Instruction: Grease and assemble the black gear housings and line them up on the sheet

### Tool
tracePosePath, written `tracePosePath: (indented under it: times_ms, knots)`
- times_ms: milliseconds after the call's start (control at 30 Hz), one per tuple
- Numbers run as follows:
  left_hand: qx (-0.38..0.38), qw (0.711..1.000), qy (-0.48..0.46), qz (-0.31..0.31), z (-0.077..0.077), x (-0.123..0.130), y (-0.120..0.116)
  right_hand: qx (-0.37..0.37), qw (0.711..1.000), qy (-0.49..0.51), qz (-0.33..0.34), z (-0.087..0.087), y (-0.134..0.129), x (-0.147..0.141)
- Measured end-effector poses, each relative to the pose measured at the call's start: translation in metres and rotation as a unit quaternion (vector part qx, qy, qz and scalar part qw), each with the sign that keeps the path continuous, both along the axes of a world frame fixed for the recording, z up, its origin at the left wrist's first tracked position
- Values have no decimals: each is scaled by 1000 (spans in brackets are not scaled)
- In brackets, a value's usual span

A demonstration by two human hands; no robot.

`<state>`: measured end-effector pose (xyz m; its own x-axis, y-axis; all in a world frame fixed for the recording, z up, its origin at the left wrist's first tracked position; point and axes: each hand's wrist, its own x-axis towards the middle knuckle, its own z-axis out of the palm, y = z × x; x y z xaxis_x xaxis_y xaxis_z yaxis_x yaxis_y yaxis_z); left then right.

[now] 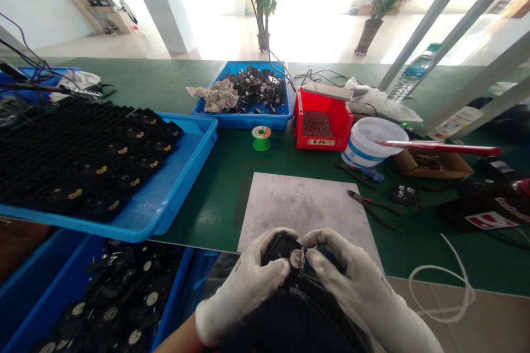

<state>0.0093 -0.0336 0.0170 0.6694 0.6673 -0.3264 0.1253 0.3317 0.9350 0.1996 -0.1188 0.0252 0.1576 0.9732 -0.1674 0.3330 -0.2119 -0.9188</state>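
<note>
White-gloved, the left hand (pixel 248 273) curls its thumb and fingers round a black part (pixel 278 248) in my head view, just off the near edge of the pale board (pixel 302 204). A small metal disc (pixel 296 258) shows at the part's right side. The right hand (pixel 358 273) is half closed, its thumb and fingertips drawn together beside that disc. Something dark sits under its fingers, but I can't tell whether it is gripped or merely behind them.

My main worry is the hold: smooth glove fabric could let the part twist if the right fingertips press harder on one side. With the hands low over the lap, a slip could drop it below the green bench (pixel 226 204) rather than onto the board. Glove fabric might also snag on the disc's edge.

Cutters (pixel 372 203) lie open over the board's right edge, so a sweep of the right hand could catch them. Beyond them, a red rod (pixel 447 148) juts across the white bucket (pixel 359 146), liable to be knocked. The large blue tray (pixel 186 187) crowds the left, loaded with black pieces. A green spool (pixel 261 144) stands past the board, and the red bin (pixel 345 129) sits right of it.
</note>
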Motion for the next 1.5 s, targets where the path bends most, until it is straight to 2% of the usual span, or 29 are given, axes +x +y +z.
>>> tracePosePath:
  times_ms: [133,233,300,433,533,667,733,833,933,1033,1100,1167,1333,1500]
  knots:
    - [24,999,33,-36,6,-1,5,-48,996,43,-62,-1,6,3]
    - [32,996,62,-59,11,1,10,-82,988,130,-25,-6,9,6]
    - [27,998,42,-28,11,2,12,-84,978,190,-20,-10,10,4]
    - [-35,997,-52,46,3,3,11,-78,958,268,-68,-20,5,-2]
    - [-49,998,-29,31,2,3,12,-67,971,215,-81,-26,4,-3]
    - [33,998,10,-49,13,5,16,-31,991,115,-68,-19,12,-1]
    - [29,999,-15,-29,17,5,16,-37,990,118,-64,-12,17,-2]
    - [-12,998,-61,23,13,7,8,-48,977,161,-131,-9,21,-6]
    - [-33,994,-94,55,-3,12,-2,-10,967,169,-190,-21,18,-14]
    - [-46,990,-90,102,-17,19,-7,40,976,96,-192,-37,15,-21]
    - [-1,992,-69,101,-18,20,-7,61,979,53,-188,-41,14,-23]
    - [76,993,-42,86,-13,20,-5,61,982,37,-177,-39,15,-22]
    - [271,960,6,66,0,15,-2,56,990,39,-126,-31,13,-15]
    - [323,944,12,67,-2,16,-9,85,987,50,-124,-31,8,-14]
